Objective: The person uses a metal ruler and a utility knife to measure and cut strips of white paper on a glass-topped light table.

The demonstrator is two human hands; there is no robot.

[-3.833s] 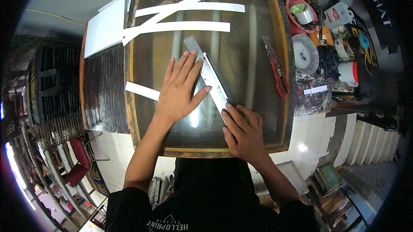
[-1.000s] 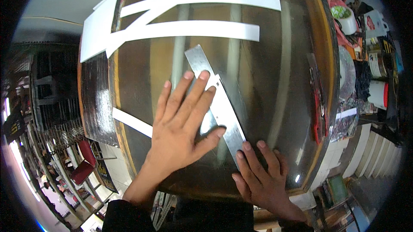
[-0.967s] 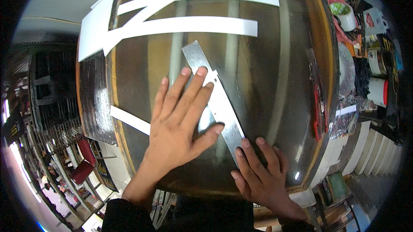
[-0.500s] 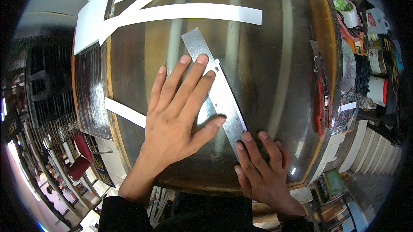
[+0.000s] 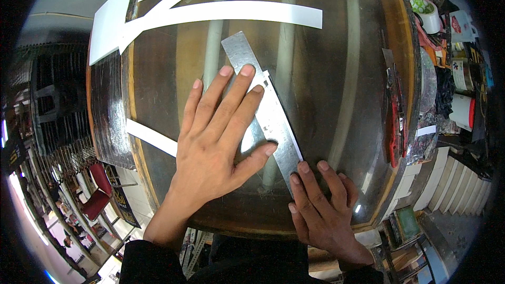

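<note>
Glass fills most of the view: a glass tabletop [image 5: 336, 100] in a wooden frame [image 5: 405, 73], with pale bars of the table's support showing dimly through it. On the glass lies a metal ruler [image 5: 268, 110], running slantwise from the upper middle toward the near edge. The left hand [image 5: 221, 142] rests flat and open across the ruler, fingers spread and pointing away, thumb stretched out to touch the ruler's near part. The right hand [image 5: 321, 205] lies just beyond the ruler's near end, fingers loosely bent with their tips on the glass; whether they pinch anything I cannot tell. A thin white edge peeks out along the ruler's right side, mostly hidden under it. Beyond the ruler's far end lie long white strips [image 5: 236, 10], and a shorter white strip [image 5: 152, 137] sits to the ruler's left. To the ruler's right, on the frame, rests a red-handled tool [image 5: 393, 121], and farther right a cluttered shelf [image 5: 452, 73] of tape rolls and tins, bent and blurred by the lens.
</note>
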